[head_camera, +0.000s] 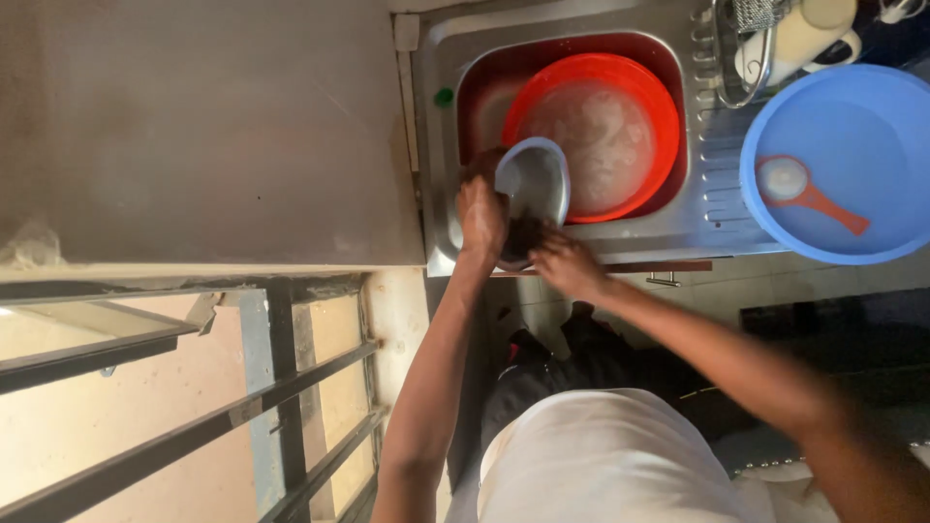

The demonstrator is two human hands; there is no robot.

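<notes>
Hands first, since they're closest: left hand [481, 215] is wrapped around the near edge of a small grey bowl [533, 181], fingers closed on the rim, holding it tilted up over the front lip of the sink [581, 242]. Right hand [567, 263] is curled and pressed against the bowl's lower side with something dark bunched under it, maybe a scrubber, but it's blurred and I can't tell what it is or how tightly it's gripped.

Risk as I see it: a wet, soapy bowl held by one edge right at the sink's lip could slip and drop outward to the floor, or knock into the red basin [659, 107] of sudsy water behind it and slosh it.

Further off, a blue basin [901, 107] on the drainboard holds an orange scoop [809, 189]. It's cut off at the right edge. The cup [804, 39] and rack at the top corner are cropped too, and the bowl's underside is hidden.
</notes>
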